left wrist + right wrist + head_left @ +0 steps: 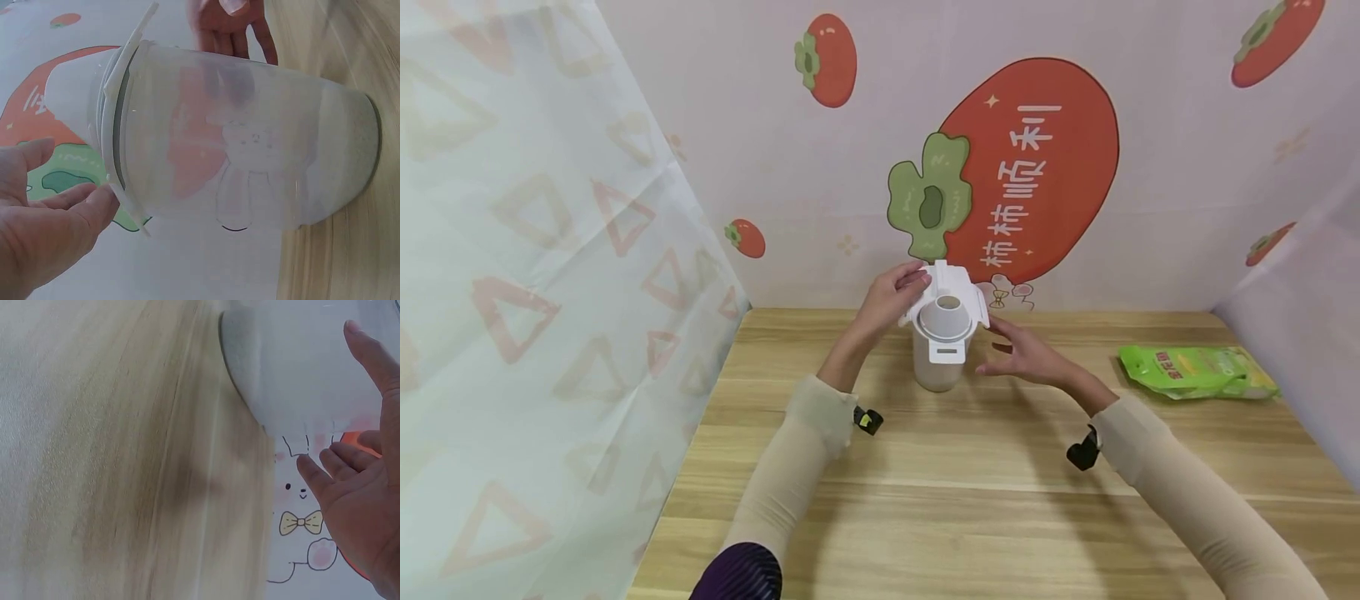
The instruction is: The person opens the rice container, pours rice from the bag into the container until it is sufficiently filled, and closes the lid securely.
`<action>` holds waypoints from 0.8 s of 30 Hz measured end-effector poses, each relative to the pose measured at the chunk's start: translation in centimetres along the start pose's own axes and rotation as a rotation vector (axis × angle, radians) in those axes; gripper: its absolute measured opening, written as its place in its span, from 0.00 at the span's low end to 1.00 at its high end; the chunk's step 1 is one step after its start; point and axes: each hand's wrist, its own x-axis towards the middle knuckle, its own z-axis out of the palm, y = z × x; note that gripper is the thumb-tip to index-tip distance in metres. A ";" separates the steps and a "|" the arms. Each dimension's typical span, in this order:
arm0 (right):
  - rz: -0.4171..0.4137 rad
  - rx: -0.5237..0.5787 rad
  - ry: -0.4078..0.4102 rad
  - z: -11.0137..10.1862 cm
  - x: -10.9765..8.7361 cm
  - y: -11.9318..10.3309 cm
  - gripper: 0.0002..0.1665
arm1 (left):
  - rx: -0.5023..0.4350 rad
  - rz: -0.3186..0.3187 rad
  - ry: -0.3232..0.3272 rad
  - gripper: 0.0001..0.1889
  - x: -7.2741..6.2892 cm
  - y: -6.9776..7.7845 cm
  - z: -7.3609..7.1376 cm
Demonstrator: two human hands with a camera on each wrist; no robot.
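A translucent plastic storage canister (934,367) stands upright on the wooden table near the back wall. Its white lid (957,283) has a raised conical spout (945,317) and side clips. In the left wrist view, a pale layer (350,150) shows at the bottom of the canister. My left hand (889,298) is at the lid's left edge, its fingertips touching the rim and its thumb held apart. Beside the canister's right side is my right hand (1030,357), fingers spread and relaxed under the lid's edge, holding nothing.
A green and yellow plastic packet (1195,372) lies flat on the table (970,517) at the right. Behind the canister rises a wall covering (820,183) printed with persimmons. A white patterned sheet (572,333) closes off the left side.
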 end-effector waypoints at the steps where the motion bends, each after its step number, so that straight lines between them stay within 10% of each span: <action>1: 0.003 0.009 0.003 0.1 0.0 0.0 0.62 | -0.032 -0.010 -0.002 0.29 0.2 -0.1 0.1; 14: -0.052 0.103 0.054 2.5 0.4 0.0 0.66 | -0.249 -0.149 -0.062 0.28 1.8 0.1 0.8; 24: -0.051 0.088 0.071 3.7 0.8 -0.1 0.66 | -0.175 -0.169 -0.121 0.33 2.3 -0.1 0.5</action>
